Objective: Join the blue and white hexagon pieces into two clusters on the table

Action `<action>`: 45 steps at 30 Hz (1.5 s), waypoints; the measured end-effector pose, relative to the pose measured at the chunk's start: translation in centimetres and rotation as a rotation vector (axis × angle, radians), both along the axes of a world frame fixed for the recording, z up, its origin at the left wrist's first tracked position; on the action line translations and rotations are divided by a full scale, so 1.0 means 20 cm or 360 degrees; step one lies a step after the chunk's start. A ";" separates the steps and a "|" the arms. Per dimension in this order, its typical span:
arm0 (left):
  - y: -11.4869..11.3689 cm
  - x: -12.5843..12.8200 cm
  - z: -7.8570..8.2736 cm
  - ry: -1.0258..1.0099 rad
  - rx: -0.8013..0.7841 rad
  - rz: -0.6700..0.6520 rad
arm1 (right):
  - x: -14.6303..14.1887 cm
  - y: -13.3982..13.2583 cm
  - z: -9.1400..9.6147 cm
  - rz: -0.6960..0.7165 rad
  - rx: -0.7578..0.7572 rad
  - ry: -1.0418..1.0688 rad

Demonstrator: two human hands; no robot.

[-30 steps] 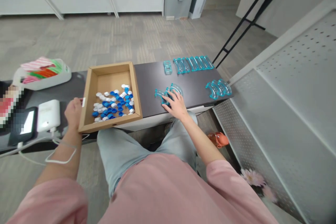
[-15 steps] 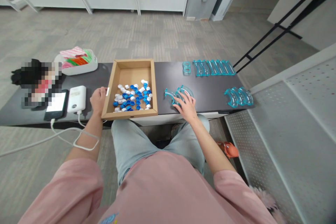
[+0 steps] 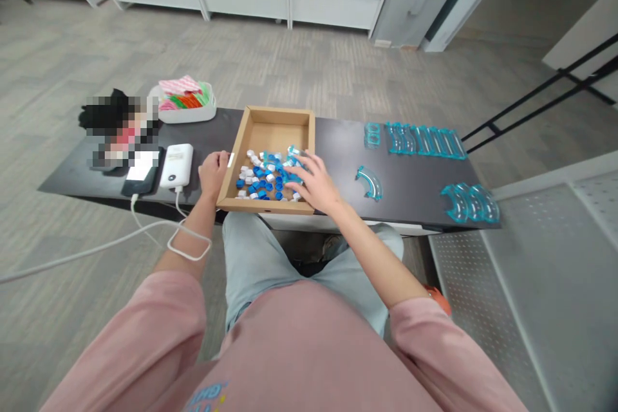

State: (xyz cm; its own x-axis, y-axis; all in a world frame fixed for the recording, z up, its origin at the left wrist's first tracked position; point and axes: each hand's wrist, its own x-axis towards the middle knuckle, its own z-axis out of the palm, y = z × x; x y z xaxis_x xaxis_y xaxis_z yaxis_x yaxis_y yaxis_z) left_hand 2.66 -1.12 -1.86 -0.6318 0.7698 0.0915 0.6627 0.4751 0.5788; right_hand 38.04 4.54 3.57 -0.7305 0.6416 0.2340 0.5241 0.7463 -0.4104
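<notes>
My left hand is closed on the left wall of a shallow cardboard box, beside a white label. Blue and white small hexagonal blocks lie loose in the box. Over the box's right side, my right hand reaches in, fingers bent around clear, teal-edged curved track pieces. Its fingers partly hide them, and I cannot tell how many there are. Right of the box, a single clear curved track piece lies on the dark table.
Clear straight pieces line the table's back right, with a small pair beside them. More curved pieces lie at the right end. Leftward are a power bank, a phone, cables and a white basket.
My right hand has moved left from the tabletop into the box, bringing clear curved pieces along; one remains on the table. My left hand stays at the box wall. The view has shifted.
</notes>
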 end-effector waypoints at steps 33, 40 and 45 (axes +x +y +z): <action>0.01 0.03 0.01 0.0043 -0.0139 -0.0027 | -0.29 0.04 -0.05 0.0300 -0.0182 -0.0239; 0.01 0.03 0.00 0.0055 -0.0123 -0.0027 | -0.32 0.06 -0.08 0.0259 -0.0362 -0.0219; 0.02 0.04 0.01 0.0052 -0.0118 -0.0004 | -0.30 0.07 -0.05 0.0264 -0.0342 -0.0247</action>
State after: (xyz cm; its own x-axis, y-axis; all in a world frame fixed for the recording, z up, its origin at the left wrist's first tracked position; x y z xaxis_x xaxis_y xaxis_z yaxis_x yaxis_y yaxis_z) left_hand 3.49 -0.82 -1.62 -0.6275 0.7767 0.0547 0.6819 0.5143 0.5200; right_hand 31.95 5.99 2.51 -0.8458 0.5333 -0.0165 0.4711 0.7318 -0.4925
